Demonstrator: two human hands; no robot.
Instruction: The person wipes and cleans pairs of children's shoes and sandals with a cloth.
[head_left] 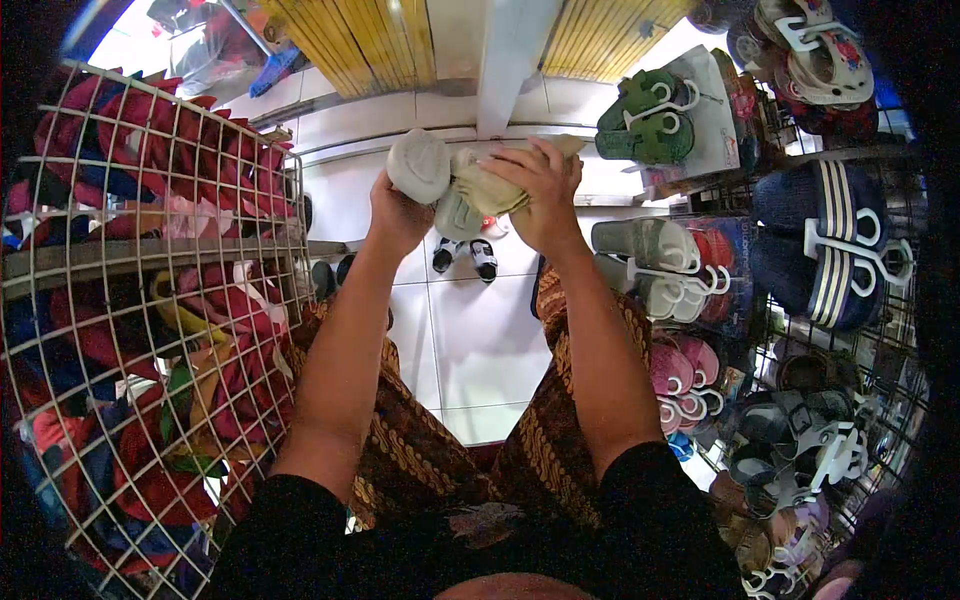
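Observation:
Both my arms are stretched out in front of me. My left hand [397, 210] grips a pale beige sandal [420, 165] by its heel end. My right hand [545, 185] closes over a second pale sandal [475, 190] that lies against the first, so the pair is held together above the white tiled floor [470, 340]. I cannot make out the sandals' straps, which my fingers cover.
A white wire basket [150, 330] full of red and blue footwear stands at my left. At my right, racks carry hung sandals: green [645, 120], navy striped [830, 250], pink [680, 370]. Someone's feet in black-and-white sandals [465, 255] stand on the floor ahead.

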